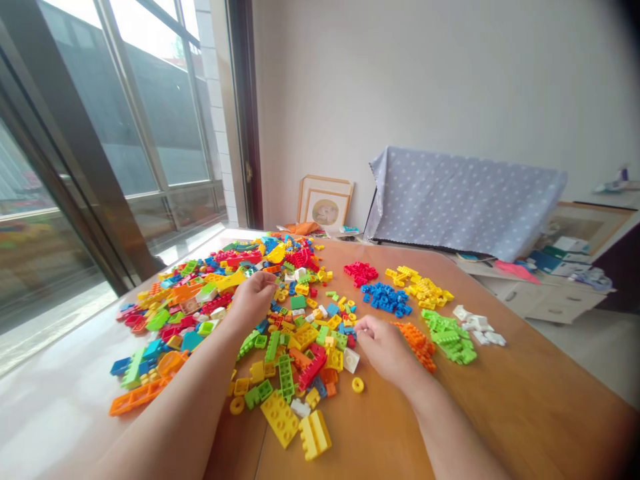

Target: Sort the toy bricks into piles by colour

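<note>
A large mixed heap of toy building bricks (305, 337) in many colours spreads over the left and middle of the table. My left hand (254, 293) reaches over the heap with its fingers curled in; anything inside them is hidden. At the heap's right edge, my right hand (383, 343) has thumb and fingers pinched together beside small blue and red bricks. What it grips, if anything, does not show. A white square brick (351, 361) and a yellow ring (357, 385) lie just left of this hand. Orange bricks (419, 345) form a pile right behind it.
Single-colour piles stand on the right of the wooden table (520, 393): red bricks (361, 273), blue bricks (386, 299), yellow bricks (423, 287), green bricks (450, 337) and white bricks (480, 325). Windows (165, 120) flank the left side. Beyond the table hangs a dotted cloth (465, 197).
</note>
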`<state>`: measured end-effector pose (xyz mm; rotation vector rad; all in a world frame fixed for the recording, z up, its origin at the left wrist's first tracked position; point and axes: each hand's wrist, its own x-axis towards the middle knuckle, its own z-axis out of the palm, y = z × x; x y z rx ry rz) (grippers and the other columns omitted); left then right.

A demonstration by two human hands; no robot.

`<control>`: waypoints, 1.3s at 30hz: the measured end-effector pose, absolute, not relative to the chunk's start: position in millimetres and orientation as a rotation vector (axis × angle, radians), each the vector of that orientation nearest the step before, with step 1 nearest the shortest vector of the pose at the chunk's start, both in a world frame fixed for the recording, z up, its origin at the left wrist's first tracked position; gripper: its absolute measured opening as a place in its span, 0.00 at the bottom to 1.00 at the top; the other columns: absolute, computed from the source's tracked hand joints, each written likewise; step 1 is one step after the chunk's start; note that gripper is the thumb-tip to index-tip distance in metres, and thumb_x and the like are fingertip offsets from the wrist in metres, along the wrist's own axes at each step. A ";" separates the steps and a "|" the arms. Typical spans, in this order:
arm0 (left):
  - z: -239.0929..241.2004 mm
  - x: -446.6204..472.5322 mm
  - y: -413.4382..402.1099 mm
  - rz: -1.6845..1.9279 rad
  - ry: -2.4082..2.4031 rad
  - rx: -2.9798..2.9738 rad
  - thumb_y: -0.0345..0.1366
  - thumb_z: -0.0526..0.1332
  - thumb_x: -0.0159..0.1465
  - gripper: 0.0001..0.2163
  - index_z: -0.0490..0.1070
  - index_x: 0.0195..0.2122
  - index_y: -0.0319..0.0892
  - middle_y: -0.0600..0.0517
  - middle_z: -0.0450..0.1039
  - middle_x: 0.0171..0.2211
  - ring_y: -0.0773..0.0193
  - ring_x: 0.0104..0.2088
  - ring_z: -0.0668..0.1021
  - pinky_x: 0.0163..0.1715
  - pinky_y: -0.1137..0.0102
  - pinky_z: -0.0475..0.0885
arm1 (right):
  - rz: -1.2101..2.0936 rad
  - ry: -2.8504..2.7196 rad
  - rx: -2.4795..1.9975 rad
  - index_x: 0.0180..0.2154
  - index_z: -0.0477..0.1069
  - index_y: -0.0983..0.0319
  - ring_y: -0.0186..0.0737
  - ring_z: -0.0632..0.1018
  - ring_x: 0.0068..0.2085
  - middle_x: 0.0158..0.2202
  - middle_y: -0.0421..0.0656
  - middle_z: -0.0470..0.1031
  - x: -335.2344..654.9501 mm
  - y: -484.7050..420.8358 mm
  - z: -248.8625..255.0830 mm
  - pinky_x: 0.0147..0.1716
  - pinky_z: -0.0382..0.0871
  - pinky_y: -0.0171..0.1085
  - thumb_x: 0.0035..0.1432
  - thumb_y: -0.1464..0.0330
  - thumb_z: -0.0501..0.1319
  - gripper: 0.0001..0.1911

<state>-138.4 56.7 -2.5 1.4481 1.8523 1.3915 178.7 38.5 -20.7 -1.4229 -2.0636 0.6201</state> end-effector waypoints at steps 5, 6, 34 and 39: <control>-5.7 -147.3 57.4 1.304 2.006 1.578 0.40 0.57 0.59 0.16 0.75 0.45 0.41 0.47 0.82 0.38 0.58 0.37 0.80 0.35 0.68 0.72 | 0.758 -2.173 -1.324 0.44 0.76 0.56 0.38 0.75 0.27 0.25 0.36 0.74 172.2 27.0 -14.4 0.26 0.57 0.33 0.66 0.59 0.56 0.13; -4.9 -148.7 56.2 1.256 2.045 1.612 0.40 0.57 0.60 0.15 0.75 0.45 0.41 0.47 0.82 0.39 0.57 0.38 0.80 0.36 0.68 0.72 | 0.767 -2.202 -1.303 0.46 0.76 0.55 0.38 0.75 0.28 0.26 0.36 0.74 169.9 24.0 -13.8 0.26 0.57 0.33 0.66 0.58 0.56 0.14; 0.6 -136.1 41.7 0.353 2.479 2.129 0.33 0.54 0.63 0.14 0.78 0.41 0.50 0.46 0.78 0.45 0.45 0.49 0.74 0.46 0.56 0.65 | 0.622 -2.326 -1.410 0.40 0.76 0.55 0.41 0.77 0.36 0.34 0.41 0.79 166.6 25.4 -7.7 0.31 0.57 0.33 0.67 0.59 0.55 0.12; 0.0 -128.3 41.2 0.185 2.514 2.159 0.35 0.56 0.62 0.13 0.79 0.42 0.48 0.41 0.74 0.47 0.43 0.48 0.72 0.45 0.54 0.64 | 0.619 -2.325 -1.412 0.39 0.75 0.55 0.40 0.77 0.36 0.34 0.41 0.79 165.9 24.8 -8.2 0.31 0.57 0.33 0.67 0.59 0.55 0.12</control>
